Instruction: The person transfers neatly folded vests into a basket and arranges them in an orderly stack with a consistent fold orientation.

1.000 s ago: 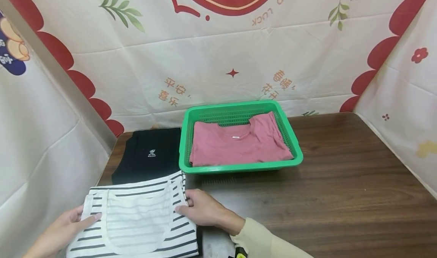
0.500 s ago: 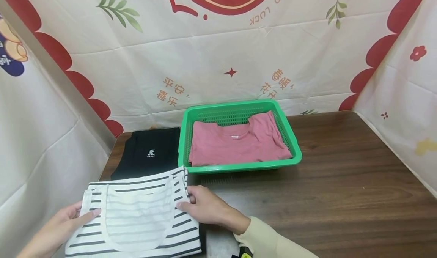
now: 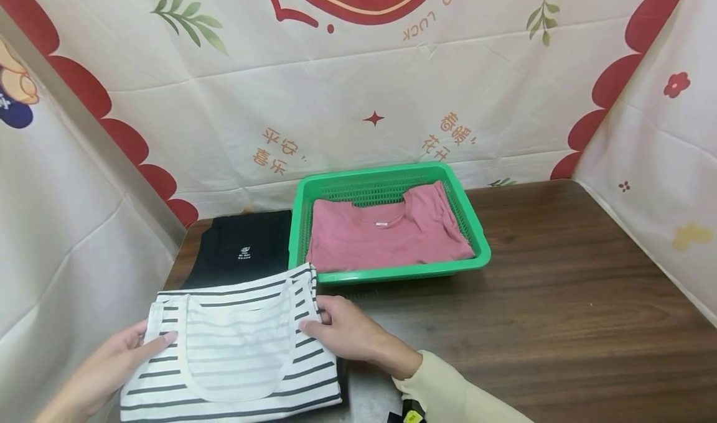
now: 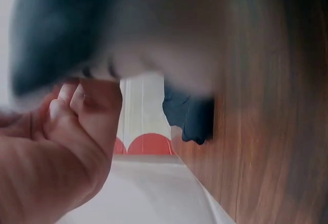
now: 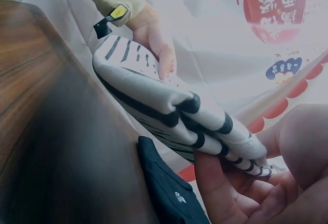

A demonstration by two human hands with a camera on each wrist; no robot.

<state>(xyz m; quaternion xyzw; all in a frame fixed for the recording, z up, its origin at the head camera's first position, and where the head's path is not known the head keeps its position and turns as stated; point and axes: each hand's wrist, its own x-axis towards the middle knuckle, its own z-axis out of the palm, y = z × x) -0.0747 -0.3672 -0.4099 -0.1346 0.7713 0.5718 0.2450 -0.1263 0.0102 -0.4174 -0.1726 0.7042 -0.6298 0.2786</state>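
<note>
A folded white shirt with black stripes (image 3: 241,354) is held by both hands, its wide neckline facing up. My left hand (image 3: 112,361) grips its left edge, thumb on top and fingers underneath. On the opposite edge, my right hand (image 3: 350,331) pinches the folded layers, as the right wrist view also shows. There the striped shirt (image 5: 154,93) hangs above the wooden table, its underside apart from the surface. A folded black garment (image 3: 246,249) with a small white print lies just beyond the shirt. In the left wrist view, blurred cloth covers the fingertips of my left hand (image 4: 61,142).
A green plastic basket (image 3: 386,278) holding a folded pink shirt (image 3: 386,239) stands at the back middle, beside the black garment. Brown wooden table (image 3: 560,298) extends to the right. Printed white cloth (image 3: 347,99) hangs behind and along both sides.
Both hands have carried the striped shirt slightly forward and to the right, and it covers a little more of the black garment's front in the head view. Their grip looks the same.
</note>
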